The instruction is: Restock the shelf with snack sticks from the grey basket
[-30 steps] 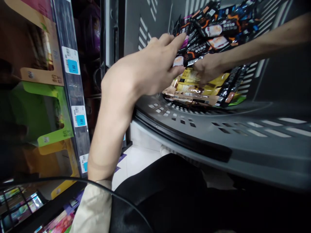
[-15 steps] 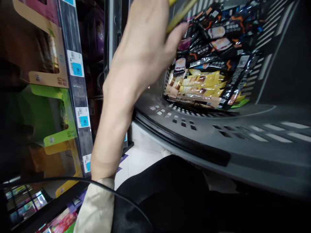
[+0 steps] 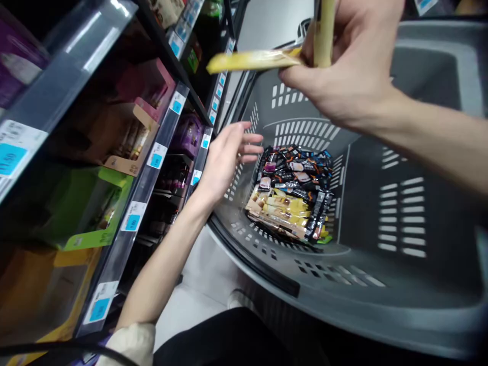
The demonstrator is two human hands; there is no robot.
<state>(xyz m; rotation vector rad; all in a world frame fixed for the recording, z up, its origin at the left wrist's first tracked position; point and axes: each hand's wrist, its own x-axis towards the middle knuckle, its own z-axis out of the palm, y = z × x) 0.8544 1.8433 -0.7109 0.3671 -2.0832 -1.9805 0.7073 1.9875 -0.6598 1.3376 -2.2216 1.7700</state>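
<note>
Two slim yellow stick sachets (image 3: 251, 61) are gripped between the thumb and fingers of my right hand (image 3: 354, 66), raised over the far part of the grey shopping basket (image 3: 385, 284). One points left and the other upward. My left hand (image 3: 226, 162) holds nothing; its fingers are spread over the basket's left side. Deep inside, black stick sachets (image 3: 301, 166) lie in a heap, with yellow sachets (image 3: 285, 203) in front of them. A little green packaging (image 3: 325, 238) shows at the near corner of the heap.
To the left runs a shelf with a green display box (image 3: 101, 213), a tan display box (image 3: 133, 145) and a pink one (image 3: 160, 89). Blue-and-white price tags (image 3: 133, 216) line its edge. A black cable (image 3: 64, 346) crosses the lower left. Below are a shoe (image 3: 241, 299) and pale floor.
My left hand has come into view lower down, open over the basket's side. My right hand now shows at upper right with the yellow sachets. The view has shifted, showing more basket and shelf.
</note>
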